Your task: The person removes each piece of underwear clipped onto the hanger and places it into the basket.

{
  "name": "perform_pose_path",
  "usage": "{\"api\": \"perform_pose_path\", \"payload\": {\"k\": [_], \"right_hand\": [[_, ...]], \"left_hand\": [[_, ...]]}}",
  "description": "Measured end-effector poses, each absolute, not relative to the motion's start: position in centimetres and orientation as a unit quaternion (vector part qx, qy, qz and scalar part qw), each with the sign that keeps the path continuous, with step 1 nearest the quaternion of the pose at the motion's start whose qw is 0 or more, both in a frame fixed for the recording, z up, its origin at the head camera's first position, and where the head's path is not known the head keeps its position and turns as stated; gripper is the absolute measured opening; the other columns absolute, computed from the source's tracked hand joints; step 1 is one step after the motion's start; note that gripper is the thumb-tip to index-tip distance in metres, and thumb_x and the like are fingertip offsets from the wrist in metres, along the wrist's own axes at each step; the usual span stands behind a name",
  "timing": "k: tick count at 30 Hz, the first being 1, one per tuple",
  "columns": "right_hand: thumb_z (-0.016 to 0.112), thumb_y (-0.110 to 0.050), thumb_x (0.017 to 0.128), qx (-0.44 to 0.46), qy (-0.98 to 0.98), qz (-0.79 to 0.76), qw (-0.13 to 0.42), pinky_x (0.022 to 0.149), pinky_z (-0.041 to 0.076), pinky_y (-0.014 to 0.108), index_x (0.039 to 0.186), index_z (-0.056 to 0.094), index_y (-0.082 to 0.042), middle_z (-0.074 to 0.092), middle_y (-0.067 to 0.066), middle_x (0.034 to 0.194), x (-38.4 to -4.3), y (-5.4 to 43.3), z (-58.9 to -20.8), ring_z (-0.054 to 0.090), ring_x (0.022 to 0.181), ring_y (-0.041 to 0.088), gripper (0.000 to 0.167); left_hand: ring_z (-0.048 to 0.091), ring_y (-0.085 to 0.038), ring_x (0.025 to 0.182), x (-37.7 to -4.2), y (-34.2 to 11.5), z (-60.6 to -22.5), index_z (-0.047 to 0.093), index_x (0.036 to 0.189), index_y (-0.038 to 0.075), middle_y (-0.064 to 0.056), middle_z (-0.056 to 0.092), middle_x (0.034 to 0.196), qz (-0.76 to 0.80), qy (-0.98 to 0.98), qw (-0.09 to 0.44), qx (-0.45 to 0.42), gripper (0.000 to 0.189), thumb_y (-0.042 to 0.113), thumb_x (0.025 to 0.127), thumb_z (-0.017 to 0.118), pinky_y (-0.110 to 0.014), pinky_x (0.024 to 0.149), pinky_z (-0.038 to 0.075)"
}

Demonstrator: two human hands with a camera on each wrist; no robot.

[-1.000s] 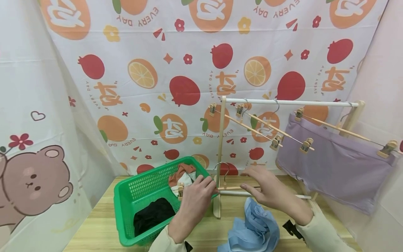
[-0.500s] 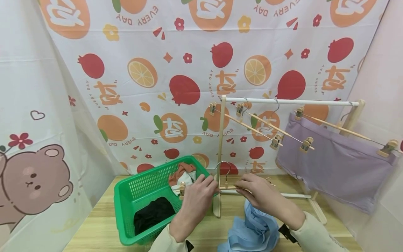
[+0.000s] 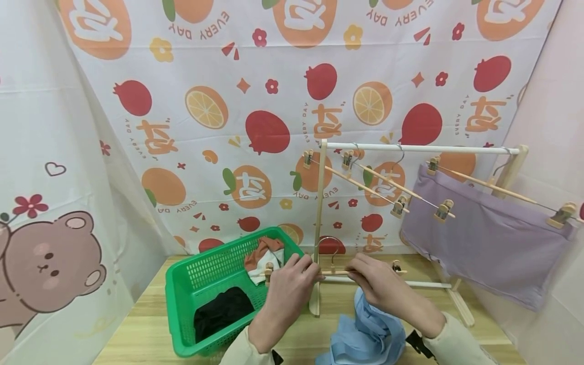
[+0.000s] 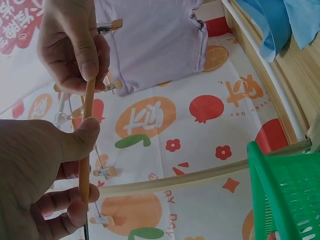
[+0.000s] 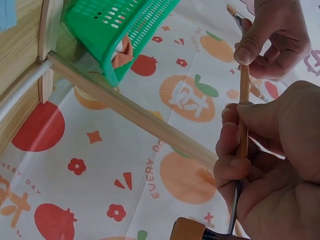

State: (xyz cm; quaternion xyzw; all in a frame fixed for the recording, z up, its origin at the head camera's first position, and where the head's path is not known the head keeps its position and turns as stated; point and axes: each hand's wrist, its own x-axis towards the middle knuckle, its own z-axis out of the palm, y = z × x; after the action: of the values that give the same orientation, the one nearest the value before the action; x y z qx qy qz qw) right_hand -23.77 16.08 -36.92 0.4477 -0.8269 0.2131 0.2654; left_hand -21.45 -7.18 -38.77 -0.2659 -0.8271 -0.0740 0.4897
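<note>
A clip hanger (image 3: 336, 273) with a thin wooden bar and a wire hook is held level in front of the wooden rack. My left hand (image 3: 289, 289) grips its bar left of the hook. On the other side, my right hand (image 3: 378, 284) pinches the bar between thumb and fingers, as the right wrist view confirms. The hanger's left clip (image 3: 268, 274) sticks out over the basket, and its right clip (image 3: 396, 266) shows beyond my right hand. Below my right hand, a crumpled light blue garment (image 3: 371, 329) lies on the table.
A green basket (image 3: 172, 304) holds black cloth (image 3: 223, 312) plus orange and white cloth (image 3: 269, 258). The rack's white rail (image 3: 420, 148) carries two bare clip hangers and lilac shorts (image 3: 483, 233) clipped to another. Its left upright (image 3: 321, 203) stands just behind my hands.
My right hand, spread apart from the bar a second ago, has come down and left and now grips it. The hanger has shifted slightly right; my left hand keeps its hold.
</note>
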Motion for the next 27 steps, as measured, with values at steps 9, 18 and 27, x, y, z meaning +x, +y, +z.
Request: {"api": "perform_pose_path", "payload": {"k": [9, 18, 27], "right_hand": [[0.07, 0.001, 0.091, 0.43, -0.834, 0.209, 0.276, 0.06, 0.042, 0.015, 0.097, 0.067, -0.014, 0.06, -0.007, 0.084, -23.7, 17.2, -36.4, 0.044, 0.07, -0.004, 0.017], [0.071, 0.005, 0.089, 0.413, -0.837, 0.207, 0.293, 0.057, 0.04, 0.015, 0.096, 0.066, -0.013, 0.058, -0.007, 0.081, -23.9, 18.9, -35.6, 0.041, 0.067, -0.005, 0.021], [0.071, 0.006, 0.088, 0.391, -0.842, 0.212, 0.305, 0.056, 0.038, 0.015, 0.099, 0.067, -0.014, 0.06, -0.008, 0.082, -23.6, 20.8, -34.9, 0.041, 0.066, -0.006, 0.023]], "left_hand": [[0.06, -0.013, 0.082, -21.1, -6.7, -38.4, 0.07, 0.096, 0.02, 0.003, 0.065, 0.094, -0.084, -0.831, 0.466, -0.293, 0.024, 0.017, 0.08, 0.087, -0.02, 0.054, 0.051], [0.063, -0.012, 0.093, -20.6, -5.8, -39.2, 0.07, 0.109, 0.022, 0.004, 0.066, 0.103, -0.088, -0.83, 0.407, -0.371, 0.023, 0.019, 0.087, 0.079, -0.026, 0.081, 0.056], [0.059, -0.008, 0.095, -21.1, -4.2, -41.0, 0.066, 0.113, 0.024, 0.007, 0.064, 0.106, -0.095, -0.871, 0.249, -0.414, 0.033, 0.034, 0.085, 0.082, -0.023, 0.079, 0.052]]}}
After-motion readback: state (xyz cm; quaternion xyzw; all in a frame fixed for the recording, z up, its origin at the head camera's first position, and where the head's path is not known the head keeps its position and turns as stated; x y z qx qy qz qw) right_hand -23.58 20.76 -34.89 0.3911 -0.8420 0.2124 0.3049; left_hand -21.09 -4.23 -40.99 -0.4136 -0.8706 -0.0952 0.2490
